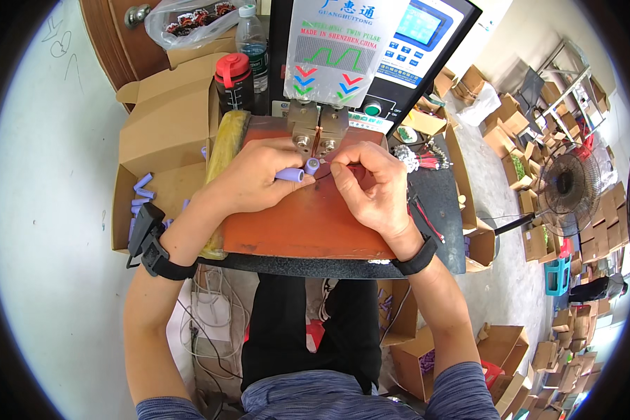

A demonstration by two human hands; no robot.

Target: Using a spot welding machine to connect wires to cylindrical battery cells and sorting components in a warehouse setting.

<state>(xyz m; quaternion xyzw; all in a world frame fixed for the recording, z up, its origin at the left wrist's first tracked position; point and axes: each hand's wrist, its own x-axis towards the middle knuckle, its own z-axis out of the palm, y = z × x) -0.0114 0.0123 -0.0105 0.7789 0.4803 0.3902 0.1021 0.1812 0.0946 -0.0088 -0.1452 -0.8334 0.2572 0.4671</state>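
Note:
My left hand [248,178] is closed around a purple cylindrical battery cell [290,174], which lies sideways in its fingers. A second purple cell [312,166] stands tilted at the fingertips, its end face up, just below the metal electrode jaws [318,133] of a spot welder. On the other side, my right hand [374,185] pinches what looks like a thin dark wire [324,170] close to that cell's end. The exact contact between wire, cell and electrodes is too small to make out. Both hands are over an orange-brown mat [294,231].
An open cardboard box [164,105] with loose purple cells stands left, beside a yellow taped bar [225,175]. Behind are a red-lidded bottle [232,80] and a clear bottle [253,52]. Red and black wire leads [427,157] lie right. A fan [567,185] stands farther off.

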